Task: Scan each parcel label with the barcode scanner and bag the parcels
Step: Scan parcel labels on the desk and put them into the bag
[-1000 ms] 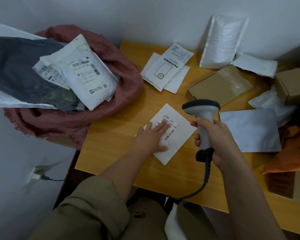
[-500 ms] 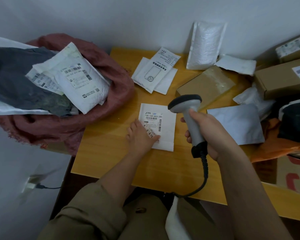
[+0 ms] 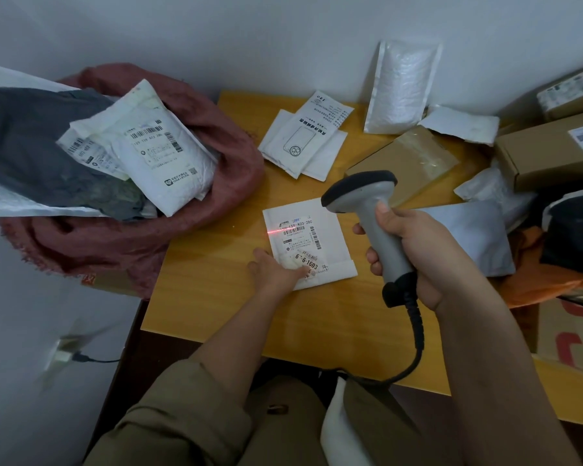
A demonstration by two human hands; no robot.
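the right hand [image 3: 418, 250] grips the barcode scanner [image 3: 367, 210], its red line on the white parcel [image 3: 330, 230] that the flat left hand [image 3: 276, 270] presses down.

One barcode scanner [image 3: 367, 210]; one red sack [image 3: 236, 183]; two cardboard boxes [image 3: 546, 153]; one brown padded envelope [image 3: 408, 159].

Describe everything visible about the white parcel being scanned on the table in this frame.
The white parcel is a flat, squarish padded mailer lying label-up on the yellow wooden table. Its printed label carries barcodes and the code 159-A03-280; a smaller sticker reads 6-1603. A red scan line crosses its upper left edge. The left hand presses its near left corner. The barcode scanner, in the right hand, hovers above its right side.
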